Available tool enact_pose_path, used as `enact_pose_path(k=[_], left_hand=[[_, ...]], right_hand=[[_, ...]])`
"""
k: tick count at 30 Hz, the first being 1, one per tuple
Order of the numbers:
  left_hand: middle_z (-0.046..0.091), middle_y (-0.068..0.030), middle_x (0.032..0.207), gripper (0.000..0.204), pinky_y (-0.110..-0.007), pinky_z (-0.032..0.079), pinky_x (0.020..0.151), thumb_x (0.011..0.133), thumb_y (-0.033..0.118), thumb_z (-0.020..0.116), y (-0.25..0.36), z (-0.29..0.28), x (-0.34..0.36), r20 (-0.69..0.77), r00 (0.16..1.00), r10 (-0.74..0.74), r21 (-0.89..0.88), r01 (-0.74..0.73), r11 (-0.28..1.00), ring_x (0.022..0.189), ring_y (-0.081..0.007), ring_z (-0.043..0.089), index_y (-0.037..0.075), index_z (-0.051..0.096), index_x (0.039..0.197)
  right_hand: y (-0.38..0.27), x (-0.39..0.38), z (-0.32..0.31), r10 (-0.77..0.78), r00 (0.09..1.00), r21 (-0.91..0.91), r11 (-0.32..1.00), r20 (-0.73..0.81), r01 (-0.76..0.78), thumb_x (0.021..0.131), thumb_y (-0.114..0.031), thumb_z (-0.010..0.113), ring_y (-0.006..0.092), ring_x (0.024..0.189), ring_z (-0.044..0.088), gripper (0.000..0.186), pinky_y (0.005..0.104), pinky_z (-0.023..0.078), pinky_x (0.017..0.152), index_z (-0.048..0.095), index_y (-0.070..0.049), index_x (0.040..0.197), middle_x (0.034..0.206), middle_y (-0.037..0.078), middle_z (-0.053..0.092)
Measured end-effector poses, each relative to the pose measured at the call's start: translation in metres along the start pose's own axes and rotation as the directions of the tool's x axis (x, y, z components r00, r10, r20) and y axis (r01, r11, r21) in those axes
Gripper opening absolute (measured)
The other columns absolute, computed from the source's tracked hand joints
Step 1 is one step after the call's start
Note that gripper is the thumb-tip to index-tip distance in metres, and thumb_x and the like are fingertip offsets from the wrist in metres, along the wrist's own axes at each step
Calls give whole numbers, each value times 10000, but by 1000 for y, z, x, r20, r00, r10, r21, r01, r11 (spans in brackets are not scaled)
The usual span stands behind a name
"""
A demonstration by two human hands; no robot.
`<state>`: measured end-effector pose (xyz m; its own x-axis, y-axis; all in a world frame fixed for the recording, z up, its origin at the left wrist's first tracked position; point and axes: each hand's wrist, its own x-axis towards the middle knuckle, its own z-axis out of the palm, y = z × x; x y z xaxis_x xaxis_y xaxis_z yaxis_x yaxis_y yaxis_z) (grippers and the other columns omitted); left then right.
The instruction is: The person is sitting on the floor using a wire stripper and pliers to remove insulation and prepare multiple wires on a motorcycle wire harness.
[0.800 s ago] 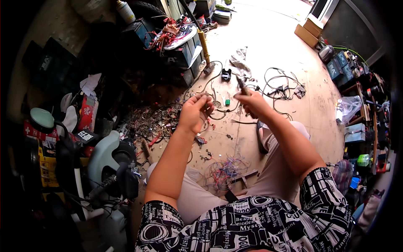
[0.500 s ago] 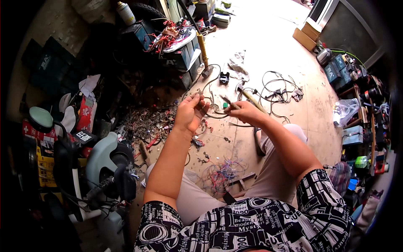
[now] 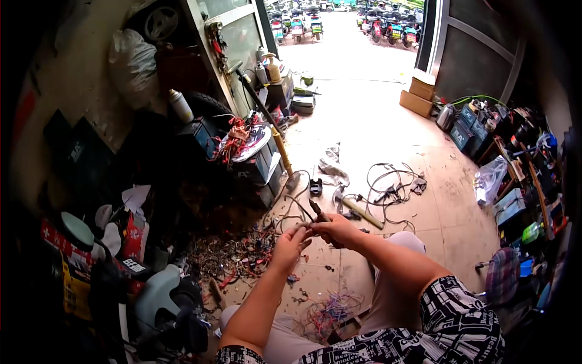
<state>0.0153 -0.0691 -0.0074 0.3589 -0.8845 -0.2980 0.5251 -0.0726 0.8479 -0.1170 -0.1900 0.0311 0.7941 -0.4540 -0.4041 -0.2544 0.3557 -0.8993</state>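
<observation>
My two hands are close together in front of me, almost touching. My right hand [image 3: 337, 230] is closed around a pair of dark pliers [image 3: 314, 207], jaws pointing up and away from me. Pinched between the fingertips of my left hand [image 3: 291, 244] is a black cable [image 3: 294, 201]. It loops up from the floor; the part in my fingers is largely hidden. Just beyond the hands, a hammer [image 3: 364, 212] with a wooden handle lies on the floor near a small black part [image 3: 316, 187].
Scrap bits [image 3: 233, 258] cover the floor at left, and a tangle of thin coloured wires [image 3: 333, 309] lies by my legs. Coiled black cable [image 3: 388, 182] rests farther right. A long-handled sledgehammer [image 3: 282, 148] leans on batteries. Cardboard boxes [image 3: 418, 97] stand near the doorway.
My hands have come together, the right moving left toward the left hand with the pliers. The view has tilted up, showing parked scooters outside the doorway.
</observation>
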Motion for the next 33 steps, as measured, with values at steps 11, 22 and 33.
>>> enact_pose_path(k=[11,22,33], left_hand=[[661,-87,1005,340,-244,488,726,853,41,632,-2,7,-10,36,994,101,328,-107,939,871,-135,627,-20,559,1179],[630,-132,981,324,-267,568,649,883,19,587,12,-11,-14,-164,986,-34,68,46,997,824,-200,666,-74,495,1179],[606,-120,973,286,-275,563,700,894,-10,549,7,-27,-10,-172,985,-12,23,16,1000,836,-204,653,-53,502,1173]], right_hand=[[36,18,-11,44,996,-106,994,77,-35,880,-337,607,94,473,454,289,244,321,398,550,-69,788,611,25,525],[46,19,-25,209,978,-209,956,-12,-207,836,-285,561,98,515,478,228,250,334,410,529,-66,784,644,14,512],[55,19,-38,198,978,-332,928,59,-168,797,-302,519,198,644,509,313,318,338,391,513,-28,949,856,120,549]])
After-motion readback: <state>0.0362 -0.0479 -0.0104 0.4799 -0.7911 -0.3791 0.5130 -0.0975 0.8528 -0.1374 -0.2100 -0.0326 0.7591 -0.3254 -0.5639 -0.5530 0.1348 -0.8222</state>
